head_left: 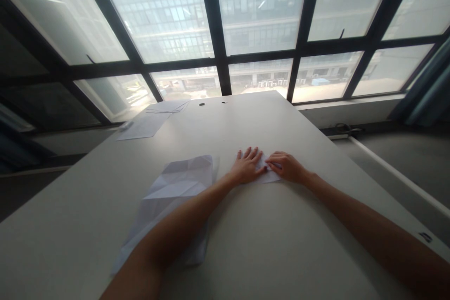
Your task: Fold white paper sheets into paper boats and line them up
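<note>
A small folded piece of white paper (pixel 270 177) lies on the table under both hands, much of it covered by them. My left hand (pixel 247 167) rests flat on its left part, fingers spread and pointing away from me. On the right side, my right hand (pixel 286 167) has its fingers and thumb pinched together at the paper, close to my left thumb. A larger white sheet (pixel 186 176) with many creases lies to the left, partly hidden beneath my left forearm.
The white table (pixel 246 126) reaches toward a wall of windows with dark frames (pixel 221 33). At its far left lie more sheets of paper (pixel 146 124). Two small holes show near the far edge. A white rail (pixel 393 171) runs along the floor at right, beside a blue curtain (pixel 427 93).
</note>
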A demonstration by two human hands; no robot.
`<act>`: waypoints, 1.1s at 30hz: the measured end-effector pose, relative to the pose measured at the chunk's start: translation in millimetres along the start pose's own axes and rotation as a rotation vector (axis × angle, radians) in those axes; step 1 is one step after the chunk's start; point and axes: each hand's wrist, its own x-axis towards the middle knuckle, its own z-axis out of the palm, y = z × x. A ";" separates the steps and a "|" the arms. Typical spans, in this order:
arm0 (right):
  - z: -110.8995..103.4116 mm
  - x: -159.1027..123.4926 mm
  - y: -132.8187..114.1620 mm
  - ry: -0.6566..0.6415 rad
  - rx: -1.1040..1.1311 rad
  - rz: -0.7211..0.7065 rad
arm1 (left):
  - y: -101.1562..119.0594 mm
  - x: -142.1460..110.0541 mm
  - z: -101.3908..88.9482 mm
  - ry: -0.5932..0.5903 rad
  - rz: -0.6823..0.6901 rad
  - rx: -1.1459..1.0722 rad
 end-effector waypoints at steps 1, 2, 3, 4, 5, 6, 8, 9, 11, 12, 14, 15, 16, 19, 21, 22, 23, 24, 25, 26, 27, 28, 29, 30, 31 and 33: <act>0.0 0.2 -1.6 0.020 0.039 0.022 | 0.0 0.0 -0.2 -0.001 -0.001 0.000; 0.1 0.4 -2.9 0.042 0.090 0.055 | 0.0 0.0 -0.4 -0.004 -0.001 0.000; 0.4 0.5 -4.0 0.061 0.150 0.099 | 0.0 0.0 -0.5 -0.006 -0.002 0.001; 0.7 0.8 -4.6 0.071 0.215 0.153 | 0.0 0.0 -0.7 -0.007 -0.002 0.001; 1.1 1.3 -4.7 0.068 0.284 0.212 | 0.0 -0.1 -0.8 -0.006 -0.002 0.000; 1.6 2.0 -4.3 0.052 0.352 0.272 | 0.0 -0.1 -1.0 -0.004 -0.001 -0.001; 2.6 4.3 -2.1 0.024 0.491 0.383 | 0.0 -0.3 -1.2 0.002 0.004 -0.003; 2.9 5.7 -0.5 0.025 0.557 0.438 | 0.1 -0.3 -1.3 0.002 0.005 -0.002; 2.3 8.2 3.2 0.053 0.671 0.551 | 0.1 -0.2 -1.4 -0.004 0.006 0.004; 1.1 9.1 5.1 0.068 0.719 0.610 | 0.1 -0.1 -1.4 -0.007 0.007 0.007; -3.6 9.1 8.7 0.056 0.798 0.707 | 0.0 0.0 -1.3 -0.011 0.004 0.011; -7.0 8.4 10.3 0.020 0.834 0.737 | 0.0 0.1 -1.2 -0.013 0.002 0.010; -10.9 7.3 11.8 -0.031 0.866 0.758 | -0.1 0.2 -1.1 -0.016 0.000 0.009; -22.5 3.6 14.8 -0.183 0.924 0.805 | -0.1 0.7 -0.9 -0.022 -0.006 0.004; -26.8 2.4 16.2 -0.224 0.901 0.851 | -0.2 1.1 -0.8 -0.022 -0.006 0.003; -27.3 2.4 17.0 -0.224 0.865 0.880 | -0.3 1.3 -0.7 -0.023 -0.006 0.004; -26.6 2.6 18.1 -0.213 0.812 0.909 | -0.4 1.5 -0.6 -0.023 -0.005 0.004; -24.9 2.8 19.4 -0.188 0.744 0.936 | -0.5 1.6 -0.5 -0.023 -0.003 0.004; -22.5 2.9 20.9 -0.142 0.658 0.949 | -0.7 1.7 -0.4 -0.022 -0.001 0.005; -19.8 2.8 22.5 -0.072 0.552 0.941 | -0.8 1.7 -0.3 -0.020 0.001 0.006; -17.0 2.4 24.0 0.015 0.430 0.903 | -0.9 1.7 -0.3 -0.019 0.004 0.007; -14.4 1.8 25.0 0.108 0.301 0.831 | -0.9 1.6 -0.2 -0.018 0.004 0.009; -12.1 1.1 25.4 0.192 0.177 0.732 | -1.0 1.5 -0.1 -0.017 0.005 0.009; -10.1 0.4 25.0 0.256 0.072 0.621 | -0.9 1.4 0.0 -0.016 0.005 0.010; -8.5 -0.2 23.7 0.289 -0.001 0.511 | -0.9 1.2 0.1 -0.015 0.005 0.010; -5.2 -0.6 18.5 0.270 -0.050 0.321 | -0.9 1.0 0.5 -0.014 0.005 0.008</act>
